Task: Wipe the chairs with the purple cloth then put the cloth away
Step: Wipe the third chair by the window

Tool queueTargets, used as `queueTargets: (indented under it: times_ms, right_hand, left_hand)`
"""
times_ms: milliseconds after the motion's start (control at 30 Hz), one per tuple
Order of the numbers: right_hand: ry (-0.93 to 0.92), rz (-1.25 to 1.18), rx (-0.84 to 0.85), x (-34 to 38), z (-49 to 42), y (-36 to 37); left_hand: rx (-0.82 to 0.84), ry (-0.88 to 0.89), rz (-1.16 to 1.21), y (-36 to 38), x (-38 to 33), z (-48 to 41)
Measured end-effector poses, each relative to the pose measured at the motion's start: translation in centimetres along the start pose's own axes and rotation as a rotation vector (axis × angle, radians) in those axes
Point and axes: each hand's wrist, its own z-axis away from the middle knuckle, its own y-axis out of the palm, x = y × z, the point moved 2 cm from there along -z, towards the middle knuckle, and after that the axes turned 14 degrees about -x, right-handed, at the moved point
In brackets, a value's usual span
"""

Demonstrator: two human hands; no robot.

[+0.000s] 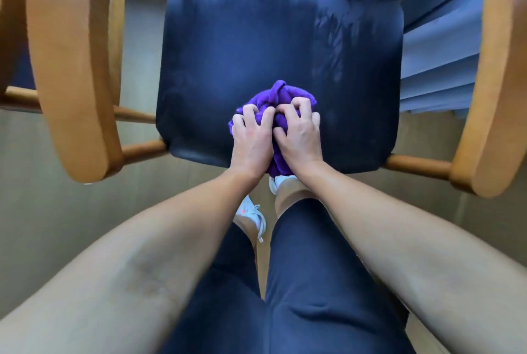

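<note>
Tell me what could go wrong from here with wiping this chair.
1. The purple cloth is bunched into a ball under the left hand and right hand, so it may clean only a narrow strip of the dark seat and leave the streaks on its right side.
2. The cloth overhangs the seat's front edge and could slip off towards the white shoes.
3. The wooden armrests may get skipped.

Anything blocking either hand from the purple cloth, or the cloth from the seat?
Nothing visible. Both the left hand and right hand grip the bunched purple cloth, which lies directly on the dark seat.
</note>
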Motion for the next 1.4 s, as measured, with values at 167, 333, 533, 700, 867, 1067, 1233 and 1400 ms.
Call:
queueTargets:
  times_ms: [167,333,533,700,867,1067,1233,1400]
  right_hand:
    - [0.132,-0.094,0.163,1.4,0.3,-3.0]
    - [0.117,-0.184,0.063,6.5,-0.1,-8.7]
    - [0.493,-0.682,-0.029,12.9,-0.7,-17.3]
    - [0.808,-0.909,0.021,17.7,-1.4,-20.7]
    - [0.655,-1.018,-0.021,23.0,-1.7,-24.9]
    - [0.309,-1.028,-0.099,26.4,-2.4,-29.6]
    - [0.057,-0.942,-0.145,28.4,-2.8,-33.1]
    - [-0.140,-0.576,-0.150,28.9,-4.3,-35.6]
  left_hand:
    - [0.223,-0.229,0.300,-3.8,-0.6,-0.7]
    - [0.130,-0.314,0.547,-11.3,-2.1,-2.9]
    - [-0.071,-0.179,0.697,-22.2,-3.4,-4.4]
    - [-0.166,-0.072,0.773,-30.4,-4.9,-5.0]
    - [-0.193,-0.195,0.839,-36.6,-5.2,-6.3]
    - [-0.061,-0.427,0.981,-41.2,-3.8,-8.6]
    - [0.289,-0.393,1.054,-42.9,-3.9,-9.9]
    - [0.054,-0.360,1.034,-45.8,-3.6,-11.1]
